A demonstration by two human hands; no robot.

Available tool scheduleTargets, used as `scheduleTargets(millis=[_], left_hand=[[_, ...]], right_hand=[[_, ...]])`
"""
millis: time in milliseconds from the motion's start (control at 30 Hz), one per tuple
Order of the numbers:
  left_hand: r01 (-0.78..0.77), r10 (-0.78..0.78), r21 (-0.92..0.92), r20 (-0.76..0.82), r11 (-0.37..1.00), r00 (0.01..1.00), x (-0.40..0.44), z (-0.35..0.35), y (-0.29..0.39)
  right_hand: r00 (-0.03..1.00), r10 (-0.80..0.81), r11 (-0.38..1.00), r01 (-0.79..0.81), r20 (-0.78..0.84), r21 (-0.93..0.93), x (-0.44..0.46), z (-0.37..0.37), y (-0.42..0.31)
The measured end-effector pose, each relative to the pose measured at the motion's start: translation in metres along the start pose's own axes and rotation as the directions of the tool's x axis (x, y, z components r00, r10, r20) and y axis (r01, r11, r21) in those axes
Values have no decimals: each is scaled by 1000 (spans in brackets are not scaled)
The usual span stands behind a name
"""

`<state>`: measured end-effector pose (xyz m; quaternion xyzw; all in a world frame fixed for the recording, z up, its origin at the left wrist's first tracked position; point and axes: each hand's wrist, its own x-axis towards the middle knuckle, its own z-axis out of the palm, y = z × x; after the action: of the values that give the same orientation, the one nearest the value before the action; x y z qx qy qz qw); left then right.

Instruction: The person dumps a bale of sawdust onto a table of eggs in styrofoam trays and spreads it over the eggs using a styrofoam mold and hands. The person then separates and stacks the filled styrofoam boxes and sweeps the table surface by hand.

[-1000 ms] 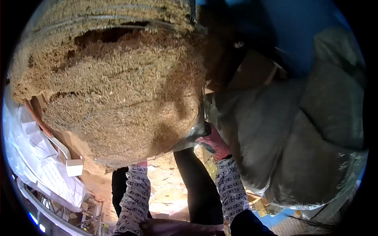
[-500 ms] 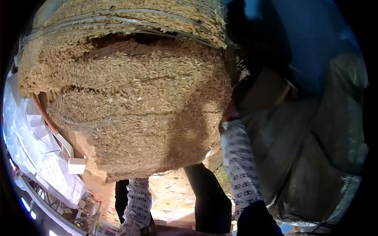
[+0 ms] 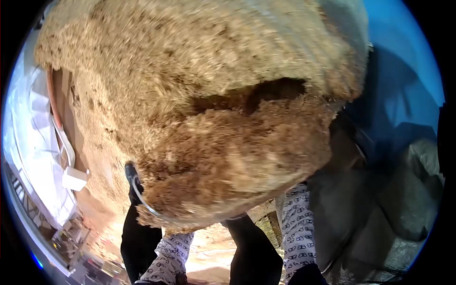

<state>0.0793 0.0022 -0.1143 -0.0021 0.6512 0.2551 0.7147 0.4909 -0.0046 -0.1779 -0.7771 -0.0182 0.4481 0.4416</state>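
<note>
Your clump of dry brown bits, like straw, is in front of you, over your L leg & R leg. It's a bit blurry, w/ a rough, crumbly face. A dark gap runs btwn it & the big tan pile behind. A pale strap bends round its low L corner, just beside your boot.

Your L sleeve goes up to the clump's low edge, your R sleeve to its R end. L hand & R hand are both hidden there, so can't tell if they're wide, narrow or holding on.

Floor is tan & v bright btwn your legs. A yellow net is btwn R leg & R sleeve.

R side of the rm: a folded grey tarp, w/ blue stuff past it (wall or sheet, can't tell), dark shadow on it. L side: a shiny white sheet, a red-brown pipe & a small white box
</note>
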Motion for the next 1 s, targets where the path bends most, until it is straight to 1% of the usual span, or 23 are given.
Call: scheduleTargets(millis=[133, 167, 300, 367, 500, 567, 633, 700, 767, 833, 900, 967, 1000], left_hand=[[6, -7, -56, -22, 998, 1000, -8, -16, -8], [4, -6, -71, -26, 997, 1000, -11, -16, -9], [4, -6, -114, -15, 993, 1000, -19, -18, -19], [7, -7, -133, -1, 991, 1000, -20, -23, -16], [-10, 10, -168, 1, 986, 1000, -48, -47, -1], [-22, 25, -191, 14, 981, 1000, -63, -56, 15], [-59, 69, -203, 39, 977, 997, -80, -62, 40], [-110, 129, -201, 85, 973, 988, -105, -61, 78], [-166, 196, -202, 139, 965, 971, -138, -62, 126], [-229, 271, -225, 177, 947, 946, -178, -70, 181], [-290, 339, -254, 177, 923, 924, -230, -71, 223], [-346, 401, -288, 163, 893, 901, -285, -78, 244], [-377, 441, -315, 163, 871, 883, -310, -91, 254]], right_hand=[[1000, 14, 1000, -14, 17, 27, -9, -8, -6], [1000, 11, 1000, -11, 21, 6, -8, -6, -8], [1000, 17, 1000, -17, -9, -5, -24, -1, 4], [999, 41, 999, -41, -29, 3, -54, -1, 9], [989, 136, 990, -133, -65, 42, -149, 0, 20], [985, 162, 986, -160, -64, 38, -195, 4, 12], [985, 169, 986, -168, -29, 17, -242, 11, -12], [986, 160, 987, -160, 35, -12, -281, 18, -53], [985, 137, 988, -129, 102, -82, -316, 24, -104], [981, 92, 988, -68, 172, -140, -345, 53, -168], [961, 62, 980, -8, 269, -200, -369, 74, -236], [934, 22, 972, 63, 357, -226, -391, 94, -296], [913, -6, 967, 109, 407, -231, -409, 110, -316]])
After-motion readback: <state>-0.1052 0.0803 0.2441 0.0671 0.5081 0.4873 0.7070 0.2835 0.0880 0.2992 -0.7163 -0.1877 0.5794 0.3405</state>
